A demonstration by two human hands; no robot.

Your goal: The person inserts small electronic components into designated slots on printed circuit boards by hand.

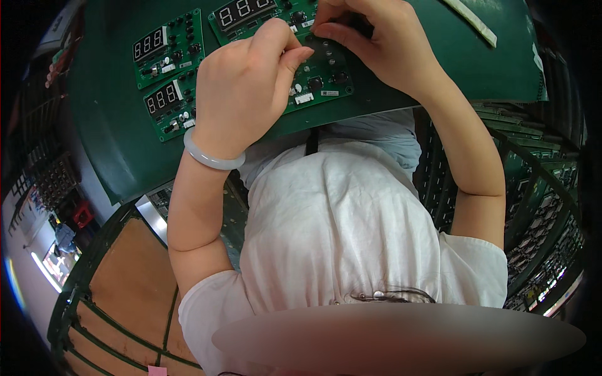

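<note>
A green circuit board [332, 94] with black buttons, small white parts and a white connector lies near the table's front edge, partly beneath my hands. My left hand [243, 88], with a pale bangle at the wrist, is closed over the board's left side, thumb and forefinger pinched together. On the far side, my right hand [384, 47] is bent inward, its thumb and fingers pinched by the board's upper edge. Whatever either pinch holds is too small or hidden. Behind my hands lies another board [254, 20] with a digit display, partly covered.
Two more display boards, an upper one [178, 59] and a lower one [164, 113], lie to the left on the green table [119, 138]. A pale strip [471, 23] rests at the far right. Racks holding boards [533, 232] stand at my right; a green-framed brown panel [135, 276] is at left.
</note>
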